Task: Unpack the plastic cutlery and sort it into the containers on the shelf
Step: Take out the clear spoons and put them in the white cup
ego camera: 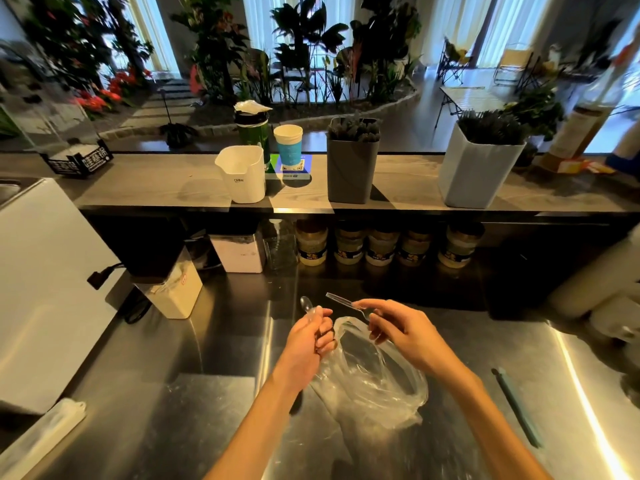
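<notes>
over steel counter (207,341) | left hand (304,344) grips spoon (306,303) | right hand (401,329) pinches fork (346,302)

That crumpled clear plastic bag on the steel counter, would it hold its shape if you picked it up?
Probably not. The crumpled clear plastic bag lies creased and collapsed on the steel counter, so it is likely floppy and light. Its glossy film may feel slippery.

Steel counter (221,393); clear bag (374,382), pen (516,407).

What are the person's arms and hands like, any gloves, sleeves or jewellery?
Both forearms are bare with no sleeves in view. The left hand and right hand wear no gloves, and no rings, watch or bracelets show. The fingernails look short and plain.
</notes>
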{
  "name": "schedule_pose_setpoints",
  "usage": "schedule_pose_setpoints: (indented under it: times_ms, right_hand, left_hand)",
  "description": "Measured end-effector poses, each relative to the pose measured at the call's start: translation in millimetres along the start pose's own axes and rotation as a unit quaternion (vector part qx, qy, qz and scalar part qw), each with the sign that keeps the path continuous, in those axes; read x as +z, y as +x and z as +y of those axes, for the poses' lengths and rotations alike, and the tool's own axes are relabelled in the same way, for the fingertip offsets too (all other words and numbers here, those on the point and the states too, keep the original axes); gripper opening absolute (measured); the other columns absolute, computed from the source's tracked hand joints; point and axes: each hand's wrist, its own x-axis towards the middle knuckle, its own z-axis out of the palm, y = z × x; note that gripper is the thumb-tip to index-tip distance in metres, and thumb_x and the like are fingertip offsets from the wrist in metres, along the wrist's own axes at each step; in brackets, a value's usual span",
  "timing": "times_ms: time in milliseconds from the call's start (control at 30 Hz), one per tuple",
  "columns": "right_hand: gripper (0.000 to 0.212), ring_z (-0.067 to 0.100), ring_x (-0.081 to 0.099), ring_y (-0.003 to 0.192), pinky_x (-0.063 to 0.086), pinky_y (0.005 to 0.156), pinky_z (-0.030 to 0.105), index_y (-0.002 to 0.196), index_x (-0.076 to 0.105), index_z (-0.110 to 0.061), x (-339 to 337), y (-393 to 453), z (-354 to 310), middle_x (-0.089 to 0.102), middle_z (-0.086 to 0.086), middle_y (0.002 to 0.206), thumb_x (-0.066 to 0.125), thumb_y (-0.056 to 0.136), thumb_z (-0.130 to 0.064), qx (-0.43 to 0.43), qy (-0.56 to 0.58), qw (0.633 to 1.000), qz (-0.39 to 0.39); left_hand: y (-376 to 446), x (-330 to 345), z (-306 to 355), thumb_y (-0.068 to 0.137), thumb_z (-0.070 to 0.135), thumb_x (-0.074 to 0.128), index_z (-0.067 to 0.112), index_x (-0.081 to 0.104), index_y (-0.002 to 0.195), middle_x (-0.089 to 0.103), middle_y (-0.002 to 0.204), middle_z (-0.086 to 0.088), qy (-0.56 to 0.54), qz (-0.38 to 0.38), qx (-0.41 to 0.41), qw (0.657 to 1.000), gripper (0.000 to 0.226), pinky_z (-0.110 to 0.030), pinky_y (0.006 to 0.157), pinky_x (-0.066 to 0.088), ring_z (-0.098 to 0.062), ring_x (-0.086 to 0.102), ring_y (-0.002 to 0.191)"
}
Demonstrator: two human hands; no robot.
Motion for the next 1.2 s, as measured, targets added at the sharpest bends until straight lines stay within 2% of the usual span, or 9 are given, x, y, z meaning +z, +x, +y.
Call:
schedule_pose_setpoints:
  times_ms: [100,233,367,500,633,800,967,1067,1200]
  right_hand:
    - [0.035,0.009,0.074,0.087,0.062,0.082,0.029,0.127,0.067,-0.032,-8,6,-10,0.073,-0.003,0.099,0.059,0.1,-0.012,-0.016,-0.01,0.999,-0.031]
    - [0.025,0.014,0.076,0.088,0.062,0.083,0.03,0.121,0.061,-0.027,-17,16,-20,0.075,0.0,0.098,0.066,0.098,-0.017,-0.045,-0.026,0.993,-0.105]
    - [0.018,0.011,0.074,0.091,0.061,0.084,0.029,0.111,0.073,-0.028,-8,32,-27,0.073,-0.009,0.103,0.068,0.096,-0.019,-0.078,-0.082,0.985,-0.13]
    - [0.024,0.004,0.073,0.093,0.061,0.086,0.03,0.115,0.067,-0.026,12,48,-30,0.074,-0.007,0.1,0.073,0.092,-0.02,-0.067,-0.069,0.991,-0.094]
    - [0.023,0.002,0.072,0.095,0.061,0.088,0.028,0.113,0.068,-0.024,31,63,-29,0.075,-0.006,0.097,0.074,0.091,-0.019,-0.044,-0.039,0.997,-0.044]
    - [0.029,-0.001,0.063,0.095,0.052,0.082,0.011,0.123,0.07,-0.037,45,88,-36,0.058,-0.015,0.111,0.069,0.094,-0.034,-0.072,-0.137,0.988,-0.011]
    - [0.034,0.0,0.06,0.106,0.048,0.09,0.012,0.135,0.064,-0.032,58,119,-53,0.064,-0.013,0.122,0.059,0.101,-0.033,-0.124,-0.227,0.965,-0.044]
    - [0.035,0.002,0.059,0.106,0.051,0.095,0.025,0.134,0.062,-0.032,65,134,-68,0.068,-0.011,0.119,0.06,0.099,-0.039,-0.137,-0.254,0.957,-0.038]
    - [0.03,-0.004,0.065,0.098,0.055,0.083,0.017,0.121,0.064,-0.033,65,164,-100,0.07,-0.017,0.108,0.068,0.093,-0.043,-0.137,-0.189,0.971,-0.059]
  left_hand:
    - [-1,-5,6,0.105,0.038,0.044,0.003,0.057,0.109,0.035,0.063,0.001,0.057,-0.019,-0.017,0.998,0.038,-0.017,0.039,0.026,-0.005,0.029,0.045]
    - [-2,-12,14,0.093,0.07,0.038,0.013,0.058,0.081,0.032,0.066,0.0,0.065,-0.081,-0.079,0.991,0.062,-0.019,0.043,0.019,-0.008,0.026,0.049]
    - [-1,-20,17,0.09,0.081,0.026,0.012,0.063,0.093,0.051,0.075,-0.002,0.116,-0.139,-0.099,0.978,0.078,-0.022,0.049,0.021,-0.01,0.033,0.056]
    - [0,-19,15,0.088,0.085,0.024,0.011,0.064,0.12,0.054,0.079,-0.002,0.121,-0.141,-0.126,0.974,0.09,-0.025,0.056,0.021,-0.01,0.038,0.061]
    - [3,-18,21,0.084,0.086,0.028,0.018,0.063,0.08,0.044,0.067,-0.001,0.127,-0.115,-0.108,0.979,0.076,-0.025,0.06,0.028,-0.011,0.038,0.061]
    - [24,-21,41,0.085,0.086,0.023,0.017,0.071,0.076,0.047,0.06,0.0,0.118,-0.074,-0.091,0.986,0.084,-0.022,0.05,0.03,-0.01,0.039,0.051]
    - [43,-23,74,0.077,0.093,0.018,0.015,0.05,0.065,0.03,0.053,-0.001,0.095,-0.057,-0.094,0.989,0.085,-0.03,0.052,0.014,-0.013,0.023,0.044]
    - [51,-21,99,0.071,0.096,0.012,0.016,0.048,0.06,0.038,0.053,-0.004,0.135,-0.032,-0.089,0.986,0.089,-0.028,0.052,0.023,-0.015,0.032,0.046]
    - [65,-20,140,0.076,0.093,0.006,0.018,0.076,0.076,0.07,0.066,-0.005,0.213,0.025,-0.058,0.975,0.103,-0.032,0.067,0.049,-0.019,0.064,0.068]
